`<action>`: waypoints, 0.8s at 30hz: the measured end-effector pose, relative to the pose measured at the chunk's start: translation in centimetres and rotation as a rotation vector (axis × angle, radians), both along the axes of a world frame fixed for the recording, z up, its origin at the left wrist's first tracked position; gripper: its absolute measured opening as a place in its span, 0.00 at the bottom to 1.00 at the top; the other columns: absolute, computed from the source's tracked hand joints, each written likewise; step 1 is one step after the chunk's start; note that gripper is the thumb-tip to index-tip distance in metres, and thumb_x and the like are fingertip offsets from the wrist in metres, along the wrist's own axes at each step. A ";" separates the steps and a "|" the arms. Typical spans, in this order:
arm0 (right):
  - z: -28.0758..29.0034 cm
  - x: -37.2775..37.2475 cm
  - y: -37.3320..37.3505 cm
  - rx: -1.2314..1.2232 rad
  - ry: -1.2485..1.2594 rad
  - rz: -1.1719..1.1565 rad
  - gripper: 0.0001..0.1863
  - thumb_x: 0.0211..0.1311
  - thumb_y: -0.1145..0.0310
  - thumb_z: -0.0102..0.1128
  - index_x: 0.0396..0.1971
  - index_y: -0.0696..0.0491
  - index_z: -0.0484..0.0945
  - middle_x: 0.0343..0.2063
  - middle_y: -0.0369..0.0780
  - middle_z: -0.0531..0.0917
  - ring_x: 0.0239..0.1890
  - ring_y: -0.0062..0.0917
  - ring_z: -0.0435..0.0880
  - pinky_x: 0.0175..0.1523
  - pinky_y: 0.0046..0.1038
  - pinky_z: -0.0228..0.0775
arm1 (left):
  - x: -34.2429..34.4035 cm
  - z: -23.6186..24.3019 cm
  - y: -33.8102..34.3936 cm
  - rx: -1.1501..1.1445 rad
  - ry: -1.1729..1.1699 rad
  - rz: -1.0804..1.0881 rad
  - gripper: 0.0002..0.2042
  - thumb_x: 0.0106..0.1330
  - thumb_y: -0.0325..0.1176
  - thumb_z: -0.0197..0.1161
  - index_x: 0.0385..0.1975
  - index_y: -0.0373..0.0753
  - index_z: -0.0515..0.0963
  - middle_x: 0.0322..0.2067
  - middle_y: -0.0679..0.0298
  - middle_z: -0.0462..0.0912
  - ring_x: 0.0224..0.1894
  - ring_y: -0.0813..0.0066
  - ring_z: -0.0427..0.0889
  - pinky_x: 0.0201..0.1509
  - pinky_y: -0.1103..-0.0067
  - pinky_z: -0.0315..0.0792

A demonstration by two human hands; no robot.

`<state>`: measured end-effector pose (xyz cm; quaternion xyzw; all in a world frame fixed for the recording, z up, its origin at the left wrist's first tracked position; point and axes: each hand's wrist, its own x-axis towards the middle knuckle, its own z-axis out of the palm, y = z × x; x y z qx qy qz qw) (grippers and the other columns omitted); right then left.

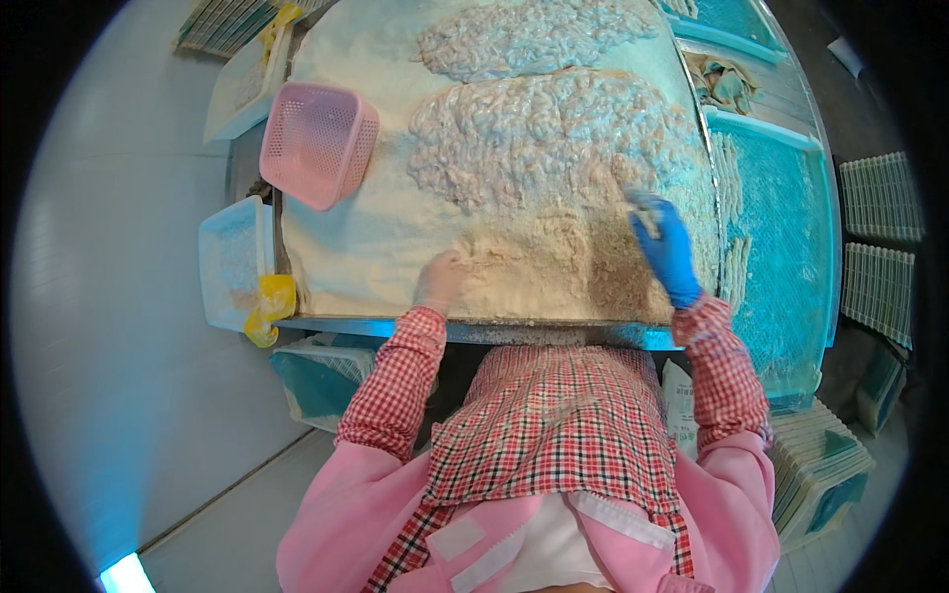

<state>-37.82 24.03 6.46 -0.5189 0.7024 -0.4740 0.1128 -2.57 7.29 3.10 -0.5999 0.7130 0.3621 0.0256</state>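
My left hand (442, 281), in a thin pale glove, is at the left edge of a spread of breadcrumbs (539, 262) near the table's front. Its fingers are curled together at the crumbs, and whatever they hold cannot be made out. My right hand (668, 255), in a blue glove, is over the right side of the crumbs. A pale strip of raw meat (647, 202) shows at its blurred fingertips. Beyond both hands lies a wide heap of wet, pale meat strips (554, 133). Several coated strips (734, 272) lie along the left edge of a blue mesh tray (786, 257) at the right.
A pink perforated basket (318, 145) stands on the table's left. White bins (235, 262) are beside the table, one with a yellow cloth or bag (270, 308). A second meat heap (534, 38) lies farther back. Stacked trays (819, 465) stand at the lower right.
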 end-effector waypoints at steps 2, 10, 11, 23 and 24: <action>0.9 3.9 -2.3 0.212 0.161 0.126 0.17 0.56 0.69 0.61 0.47 0.49 0.78 0.47 0.41 0.79 0.48 0.33 0.78 0.49 0.32 0.73 | 1.1 0.7 -0.6 -0.002 -0.066 -0.022 0.15 0.53 0.35 0.65 0.41 0.40 0.79 0.46 0.57 0.78 0.49 0.61 0.76 0.49 0.68 0.71; -1.6 8.4 -3.5 0.302 0.644 0.232 0.17 0.53 0.75 0.58 0.46 0.49 0.78 0.44 0.40 0.78 0.49 0.36 0.75 0.54 0.40 0.67 | 3.0 -0.2 -1.5 -0.364 -0.266 -0.560 0.14 0.58 0.34 0.59 0.44 0.40 0.78 0.43 0.56 0.80 0.45 0.60 0.78 0.52 0.69 0.70; -0.9 8.2 -3.2 0.260 0.655 0.193 0.17 0.53 0.76 0.58 0.45 0.49 0.78 0.44 0.40 0.78 0.48 0.37 0.75 0.54 0.40 0.67 | 3.4 -0.2 -1.8 -0.163 -0.061 -0.263 0.15 0.58 0.32 0.58 0.46 0.39 0.77 0.44 0.56 0.80 0.46 0.60 0.78 0.53 0.69 0.70; -3.7 16.1 0.0 0.513 0.002 0.131 0.11 0.61 0.69 0.53 0.40 0.58 0.76 0.29 0.46 0.78 0.31 0.36 0.77 0.34 0.36 0.71 | -2.8 2.8 4.4 -0.251 -0.143 -0.248 0.26 0.52 0.32 0.63 0.54 0.34 0.71 0.53 0.47 0.72 0.59 0.53 0.68 0.61 0.69 0.64; -5.1 16.3 -0.1 0.590 -0.320 0.116 0.11 0.62 0.68 0.53 0.40 0.58 0.76 0.27 0.45 0.78 0.29 0.34 0.77 0.32 0.35 0.71 | -3.2 2.3 5.1 -0.222 -0.072 -0.296 0.26 0.52 0.32 0.62 0.53 0.34 0.71 0.51 0.47 0.72 0.57 0.53 0.69 0.58 0.69 0.66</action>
